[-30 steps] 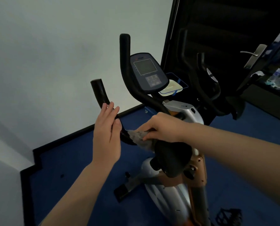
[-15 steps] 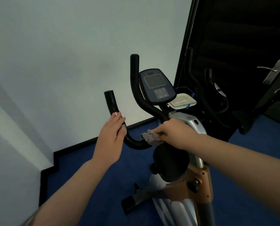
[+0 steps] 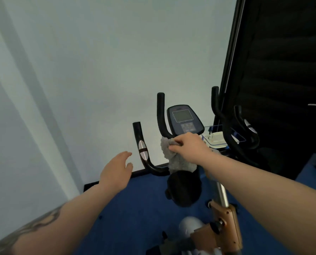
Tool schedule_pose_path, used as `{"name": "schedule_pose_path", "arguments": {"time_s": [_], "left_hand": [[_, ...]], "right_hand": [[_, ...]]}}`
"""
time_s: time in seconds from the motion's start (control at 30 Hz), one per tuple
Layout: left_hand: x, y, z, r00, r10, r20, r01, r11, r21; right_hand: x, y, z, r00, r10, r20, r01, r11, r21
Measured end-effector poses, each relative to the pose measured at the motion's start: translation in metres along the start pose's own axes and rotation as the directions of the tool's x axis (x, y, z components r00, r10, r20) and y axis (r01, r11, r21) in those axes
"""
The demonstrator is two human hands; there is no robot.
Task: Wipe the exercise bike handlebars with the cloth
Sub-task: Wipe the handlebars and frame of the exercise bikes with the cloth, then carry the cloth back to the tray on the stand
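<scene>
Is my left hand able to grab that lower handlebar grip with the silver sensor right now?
Probably yes: the left hand is open beside the lower grip, with nothing between them.

Blue floor (image 3: 135, 208) carries exercise bike (image 3: 219, 218); black skirting (image 3: 91, 186) runs along its far edge below white wall.

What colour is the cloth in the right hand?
Grey; the cloth shows best in the head view.
</scene>
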State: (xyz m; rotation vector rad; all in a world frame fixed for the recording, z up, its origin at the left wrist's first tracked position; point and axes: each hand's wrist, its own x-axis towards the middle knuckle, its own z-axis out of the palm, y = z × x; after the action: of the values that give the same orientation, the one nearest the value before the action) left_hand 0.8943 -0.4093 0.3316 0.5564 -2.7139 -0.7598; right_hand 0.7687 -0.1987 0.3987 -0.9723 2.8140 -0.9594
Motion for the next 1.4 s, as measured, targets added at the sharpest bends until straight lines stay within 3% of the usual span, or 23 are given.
{"name": "schedule_pose_path", "arguments": {"time_s": [0.17, 0.3, 0.43, 0.8, 1.17, 1.4], "left_hand": [[-0.027, 0.014, -0.028, 0.994, -0.036, -0.099, 0.039, 0.999, 0.028], [-0.052, 0.039, -0.039, 0.987, 0.046, -0.156, -0.046, 0.999, 0.005], [-0.098, 0.059, -0.029, 0.988, 0.08, -0.129, -0.094, 0.99, -0.101], [-0.216, 0.109, -0.007, 0.981, 0.193, -0.023, -0.194, 0.97, -0.146], [-0.305, 0.2, 0.022, 0.947, 0.317, 0.041, -0.308, 0.939, -0.153], [-0.378, 0.289, 0.041, 0.945, 0.326, -0.014, -0.324, 0.933, -0.158]], "right_hand": [[-0.037, -0.019, -0.021, 0.983, 0.038, -0.179, -0.032, 0.999, 0.036], [-0.088, -0.029, -0.043, 0.958, 0.098, -0.269, -0.093, 0.995, 0.031], [-0.153, -0.036, -0.053, 0.929, 0.17, -0.329, -0.174, 0.985, 0.016], [-0.319, -0.04, -0.064, 0.907, 0.324, -0.269, -0.343, 0.939, -0.023], [-0.436, -0.014, -0.115, 0.867, 0.323, -0.38, -0.361, 0.932, -0.031], [-0.517, 0.028, -0.182, 0.853, 0.296, -0.43, -0.336, 0.942, -0.019]]}}
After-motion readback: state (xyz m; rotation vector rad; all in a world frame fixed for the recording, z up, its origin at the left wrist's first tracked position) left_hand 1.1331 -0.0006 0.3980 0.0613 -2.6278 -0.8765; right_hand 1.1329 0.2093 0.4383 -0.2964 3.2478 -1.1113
